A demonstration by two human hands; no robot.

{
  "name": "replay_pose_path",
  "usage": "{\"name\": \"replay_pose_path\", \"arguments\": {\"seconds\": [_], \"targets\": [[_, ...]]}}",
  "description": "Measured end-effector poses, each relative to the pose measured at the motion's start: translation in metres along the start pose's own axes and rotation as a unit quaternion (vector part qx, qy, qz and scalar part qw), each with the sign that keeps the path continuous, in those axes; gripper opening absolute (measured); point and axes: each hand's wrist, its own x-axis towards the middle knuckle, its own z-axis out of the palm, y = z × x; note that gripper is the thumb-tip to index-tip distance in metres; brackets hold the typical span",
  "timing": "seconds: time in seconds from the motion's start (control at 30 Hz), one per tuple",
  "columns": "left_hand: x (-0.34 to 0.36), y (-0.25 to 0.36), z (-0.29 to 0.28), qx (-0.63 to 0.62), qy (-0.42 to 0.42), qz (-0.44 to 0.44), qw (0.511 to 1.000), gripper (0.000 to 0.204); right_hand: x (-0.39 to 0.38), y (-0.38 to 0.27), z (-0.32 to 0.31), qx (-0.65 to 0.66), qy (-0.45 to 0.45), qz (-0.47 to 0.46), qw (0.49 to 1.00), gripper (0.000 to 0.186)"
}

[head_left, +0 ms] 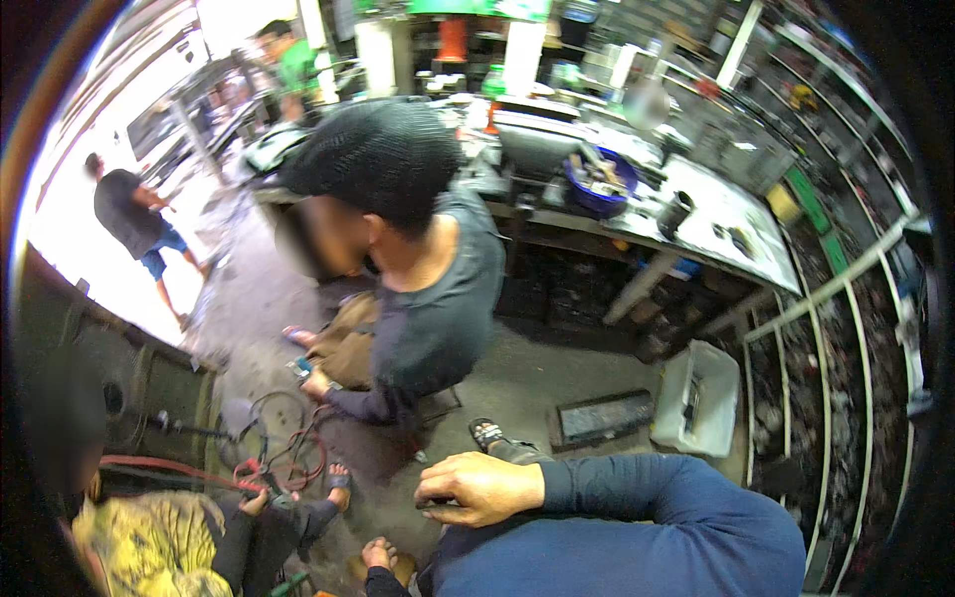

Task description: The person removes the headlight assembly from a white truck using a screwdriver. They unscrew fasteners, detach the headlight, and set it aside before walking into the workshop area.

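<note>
My right hand (482, 489) lies in front of me at the end of a bent, dark-blue sleeve. Its fingers are curled inward over a dark patch, and what they hold, if anything, is hidden. Lower and further left, my left hand (378, 554) shows small beyond a dark cuff, beside a tan shape on the floor. How its fingers stand is too small to make out. Just past my right hand is a sandalled foot (486, 434).
A seated person in a dark cap (443, 298) holds a small blue item (298, 370). Another person (154, 522) grips a red hose (179, 470). A metal block (602, 418) and white bin (696, 398) stand right, before a cluttered bench (736, 219) and shelving (846, 378).
</note>
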Motion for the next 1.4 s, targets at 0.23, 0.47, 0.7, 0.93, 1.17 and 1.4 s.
{"name": "replay_pose_path", "arguments": {"seconds": [0.23,0.47,0.7,0.93,1.17,1.4], "targets": [[0.0,0.042,0.114,0.067,-0.055,0.016,0.996,0.032,-0.08,0.029,-0.072,-0.027,0.114,0.058,0.991,0.022],[-0.053,0.04,0.218,0.187,-0.022,-0.001,0.982,0.039,-0.165,0.073,-0.143,-0.058,0.157,0.053,0.984,0.02],[-0.119,0.051,0.356,0.28,-0.009,0.087,0.956,0.028,-0.311,0.153,-0.303,-0.089,0.208,0.111,0.968,0.022],[-0.157,0.079,0.474,0.454,-0.079,0.209,0.862,0.039,-0.424,0.209,-0.463,-0.146,0.371,0.205,0.894,0.021],[-0.105,0.155,0.585,0.437,-0.102,0.191,0.873,0.039,-0.423,0.235,-0.491,-0.191,0.407,0.221,0.866,0.022],[-0.071,0.204,0.642,0.434,-0.149,0.176,0.871,0.038,-0.397,0.251,-0.462,-0.252,0.31,0.226,0.889,0.021]]}}
